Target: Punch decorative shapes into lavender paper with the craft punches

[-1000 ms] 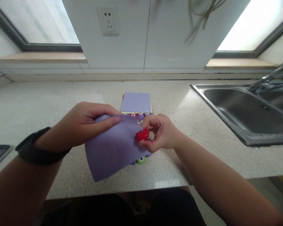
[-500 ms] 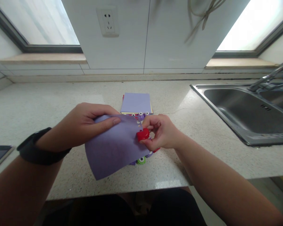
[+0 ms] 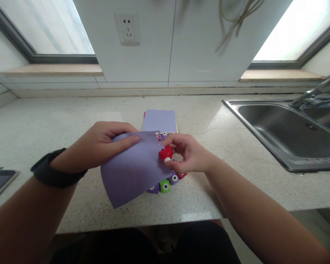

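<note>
My left hand (image 3: 115, 141) pinches a purple sheet of paper (image 3: 132, 165) by its upper left part, thumb on top. Small cut-out shapes run along the sheet's right edge. In my right hand (image 3: 187, 152) is a red craft punch (image 3: 165, 154) with a white button, gripped between thumb and fingers against that edge. Beneath and beside the sheet lie several other punches, among them a green punch (image 3: 165, 186) and a purple punch (image 3: 174, 178); the paper partly covers them.
Behind my hands lies a stack of coloured paper (image 3: 159, 119) with a purple sheet on top. A steel sink (image 3: 277, 124) is set into the speckled counter (image 3: 49, 117) at right. A dark flat device (image 3: 1, 183) lies at the left edge.
The red punch has tilted in my right hand, and its white button now shows. The sheet has shifted slightly, uncovering more of the green and purple punches.
</note>
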The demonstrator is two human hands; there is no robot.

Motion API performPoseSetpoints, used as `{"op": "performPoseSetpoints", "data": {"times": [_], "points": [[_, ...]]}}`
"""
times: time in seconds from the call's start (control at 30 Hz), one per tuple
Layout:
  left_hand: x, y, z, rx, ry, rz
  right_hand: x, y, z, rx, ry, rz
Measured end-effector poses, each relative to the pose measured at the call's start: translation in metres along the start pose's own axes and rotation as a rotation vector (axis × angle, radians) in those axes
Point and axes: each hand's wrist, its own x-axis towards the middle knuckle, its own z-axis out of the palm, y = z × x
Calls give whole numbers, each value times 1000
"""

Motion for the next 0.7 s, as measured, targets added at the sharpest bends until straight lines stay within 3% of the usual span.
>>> {"op": "performPoseSetpoints", "data": {"times": [0.43,0.7], "points": [[4,-15,3,-156,57,-84,2,11,-26,120,106,3],[7,-26,16,-371,39,-186,5,15,-39,-49,190,76]]}}
